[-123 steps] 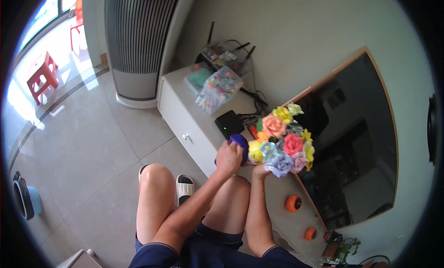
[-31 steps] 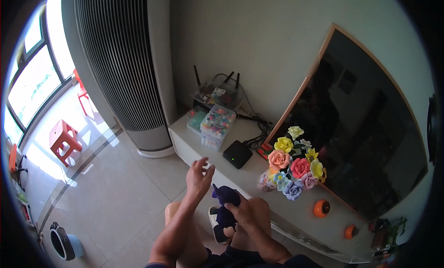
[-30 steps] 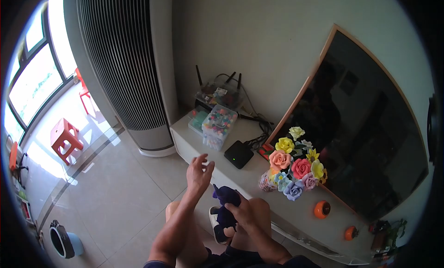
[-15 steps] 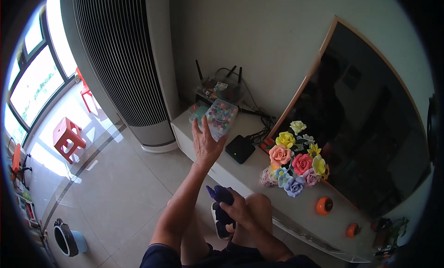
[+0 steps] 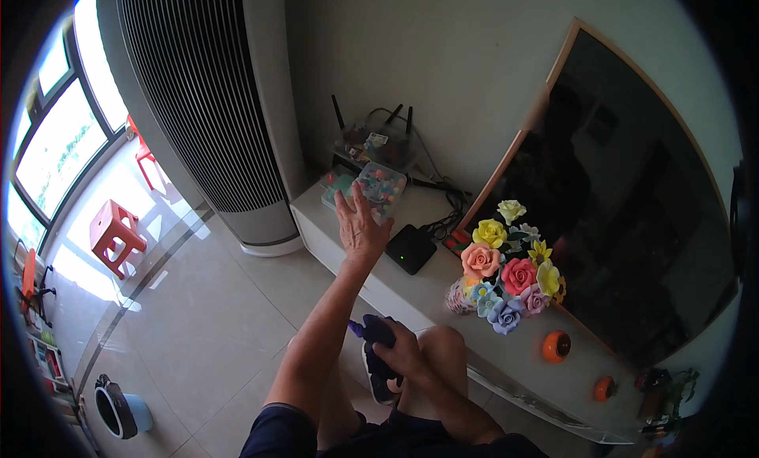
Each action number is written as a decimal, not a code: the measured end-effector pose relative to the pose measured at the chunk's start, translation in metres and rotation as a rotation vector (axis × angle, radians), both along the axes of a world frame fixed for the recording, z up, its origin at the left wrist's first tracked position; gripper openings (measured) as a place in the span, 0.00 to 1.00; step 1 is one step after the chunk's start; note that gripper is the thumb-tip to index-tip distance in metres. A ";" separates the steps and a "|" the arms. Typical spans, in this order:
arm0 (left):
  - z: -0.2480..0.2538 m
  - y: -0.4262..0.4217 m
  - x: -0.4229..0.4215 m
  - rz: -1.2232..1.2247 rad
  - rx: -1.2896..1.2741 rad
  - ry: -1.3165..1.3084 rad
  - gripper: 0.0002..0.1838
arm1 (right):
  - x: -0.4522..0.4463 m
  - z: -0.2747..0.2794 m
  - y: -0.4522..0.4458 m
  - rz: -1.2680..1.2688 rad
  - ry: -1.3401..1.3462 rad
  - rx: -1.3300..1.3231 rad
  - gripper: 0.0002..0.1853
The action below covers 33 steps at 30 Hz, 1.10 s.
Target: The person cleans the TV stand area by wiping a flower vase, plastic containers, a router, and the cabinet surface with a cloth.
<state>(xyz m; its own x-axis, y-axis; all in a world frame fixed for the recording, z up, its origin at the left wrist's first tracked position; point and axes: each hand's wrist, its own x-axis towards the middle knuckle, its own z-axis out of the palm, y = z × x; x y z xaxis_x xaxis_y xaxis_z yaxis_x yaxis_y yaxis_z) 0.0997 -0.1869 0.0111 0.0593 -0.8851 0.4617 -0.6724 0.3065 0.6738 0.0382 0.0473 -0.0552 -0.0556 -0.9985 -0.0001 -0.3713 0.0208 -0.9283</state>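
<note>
My left hand (image 5: 364, 230) reaches over the white cabinet, its fingers along the left side of a clear plastic box (image 5: 387, 185) and its thumb at the near right corner. Small multicoloured pieces fill that box. Beside it on the left is a second clear container with green contents (image 5: 337, 186), partly behind my fingers. Above my knees, my right hand (image 5: 402, 351) is closed around a dark purple cloth (image 5: 376, 331), a bunched end of it sticking out to the left.
A router with antennas (image 5: 379, 146) stands behind the boxes. On the cabinet (image 5: 514, 367) are a black set-top box (image 5: 411, 249), a vase of flowers (image 5: 506, 276) and orange ornaments (image 5: 556, 346). A framed dark screen (image 5: 632, 197) leans rightward. A tall air conditioner (image 5: 205, 102) stands left.
The clear box has moved slightly away and lower toward the cabinet top, with my left hand following it. My right hand stays in place with the purple cloth.
</note>
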 end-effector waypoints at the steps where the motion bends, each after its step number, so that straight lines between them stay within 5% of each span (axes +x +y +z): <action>1: -0.005 -0.003 0.000 -0.009 -0.003 0.007 0.59 | -0.001 -0.002 0.000 0.001 -0.018 -0.016 0.32; 20: -0.010 0.026 0.061 -0.049 -0.142 0.064 0.55 | -0.003 0.005 -0.012 -0.120 -0.230 0.026 0.26; 27: -0.023 0.020 0.060 -0.146 -0.101 0.035 0.61 | -0.006 0.099 -0.057 -0.309 -0.622 -0.119 0.27; 33: -0.031 0.015 0.061 -0.131 -0.019 0.094 0.65 | 0.006 0.166 -0.131 -0.338 -0.452 -0.486 0.28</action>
